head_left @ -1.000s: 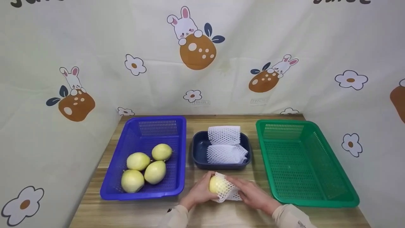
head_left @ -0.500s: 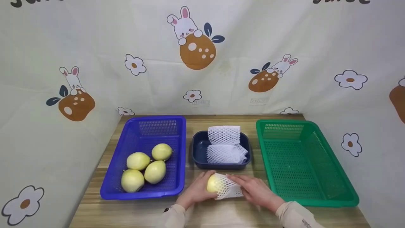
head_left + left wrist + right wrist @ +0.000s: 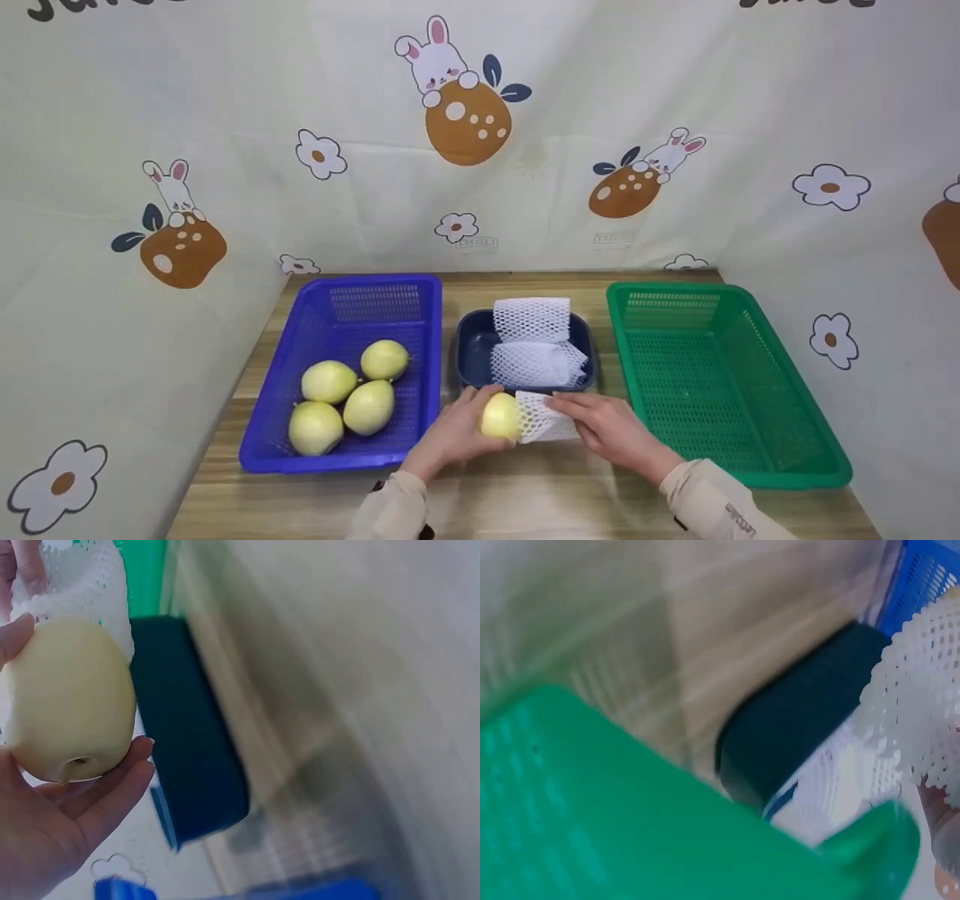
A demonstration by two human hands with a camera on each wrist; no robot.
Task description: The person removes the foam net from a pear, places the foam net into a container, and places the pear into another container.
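Note:
My left hand (image 3: 456, 429) grips a pale yellow pear (image 3: 500, 417) in front of the small navy box, thumb and fingers on opposite sides. In the left wrist view the bare pear (image 3: 71, 697) shows its dimpled end towards the camera. A white foam net sleeve (image 3: 536, 418) sits right at the pear's other end, its edge flaring there. Pinching the sleeve from the right is my right hand (image 3: 611, 431), fingers towards the pear. The right wrist view shows the net (image 3: 922, 690) at its right edge, with most of that hand out of frame.
A blue basket (image 3: 259, 420) on the left holds several pears (image 3: 368, 407). The navy box (image 3: 472, 360) at the middle holds white foam nets (image 3: 531, 319). To the right stands a green basket (image 3: 645, 420), close to my right forearm. A printed cloth surrounds the wooden table (image 3: 510, 495).
Both hands have moved away from me, towards the navy box, with the pear and net. The net covered part of the pear before; now more of the pear is bare.

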